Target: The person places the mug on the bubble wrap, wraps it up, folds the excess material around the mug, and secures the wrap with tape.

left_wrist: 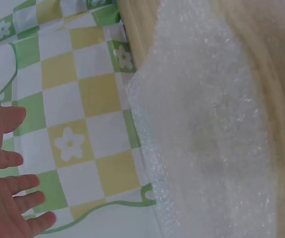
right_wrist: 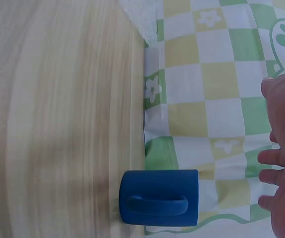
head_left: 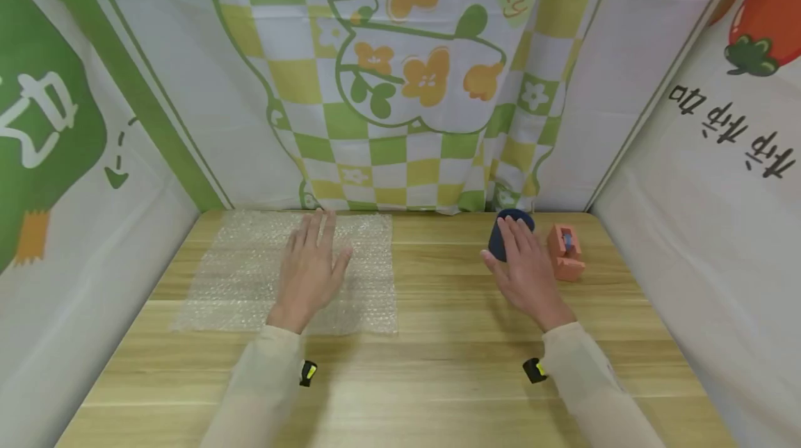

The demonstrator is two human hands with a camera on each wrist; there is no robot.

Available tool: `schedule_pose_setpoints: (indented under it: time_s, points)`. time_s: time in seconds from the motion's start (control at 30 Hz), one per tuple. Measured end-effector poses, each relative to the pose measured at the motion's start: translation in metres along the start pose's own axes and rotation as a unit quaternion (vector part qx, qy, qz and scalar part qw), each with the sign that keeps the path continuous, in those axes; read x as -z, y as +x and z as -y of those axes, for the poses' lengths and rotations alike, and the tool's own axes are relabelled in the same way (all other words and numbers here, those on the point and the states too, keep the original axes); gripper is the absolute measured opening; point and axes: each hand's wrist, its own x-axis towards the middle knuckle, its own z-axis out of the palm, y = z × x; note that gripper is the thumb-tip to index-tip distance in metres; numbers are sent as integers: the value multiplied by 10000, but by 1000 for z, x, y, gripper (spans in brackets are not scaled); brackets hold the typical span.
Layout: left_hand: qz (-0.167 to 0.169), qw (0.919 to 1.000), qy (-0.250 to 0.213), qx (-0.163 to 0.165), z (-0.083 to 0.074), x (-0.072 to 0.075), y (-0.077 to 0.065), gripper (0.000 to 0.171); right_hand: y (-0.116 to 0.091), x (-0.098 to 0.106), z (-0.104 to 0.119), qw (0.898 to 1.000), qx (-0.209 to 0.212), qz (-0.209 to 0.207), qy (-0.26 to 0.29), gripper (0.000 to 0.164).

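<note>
My left hand [head_left: 308,274], fingers straight and thumb spread, hovers over a flat sheet of bubble wrap [head_left: 231,281]. The left wrist view has the same hand [left_wrist: 3,183] at its left edge, apart from the wrap [left_wrist: 206,114] and holding nothing. My right hand [head_left: 526,277] overlaps a dark blue mug [head_left: 496,245] in the head view, covering part of it. From the right wrist, a gap shows between the extended fingers and the upright mug [right_wrist: 159,198], whose handle faces that camera. Just right of this hand sits an orange tape dispenser [head_left: 566,253].
The wooden table [head_left: 425,364] carries the wrap at back left, the mug and dispenser at back right. A checkered green and yellow curtain [head_left: 382,156] hangs along its back edge. Printed white cloth walls [head_left: 701,225] rise on both sides.
</note>
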Motion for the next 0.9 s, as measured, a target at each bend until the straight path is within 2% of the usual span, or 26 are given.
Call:
schedule_pose_setpoints:
  time_s: [0.1, 0.33, 0.53, 0.73, 0.8, 0.9]
  points:
    - [69, 9999, -115, -38, -5, -5, -5, 62, -4, -2, 3, 9998, 136, -92, 98, 64]
    - [771, 9966, -214, -171, -19, -22, -22, 50, -15, -11, 13, 9987, 407, -235, 202, 49]
    - [1316, 9905, -268, -292, -31, -37, -36, 45, -23, -21, 19, 9983, 427, 74, 400, 39]
    - [1926, 9802, -310, -347, -39, -49, -49, 60, -32, -29, 22, 9968, 298, 496, 552, 39]
    - [2047, 9776, -331, -351, -41, -52, -53, 64, -34, -31, 23, 9963, 261, 591, 564, 38]
    - [2084, 9765, -403, -384, -42, -56, -58, 61, -38, -35, 23, 9960, 267, 646, 555, 37]
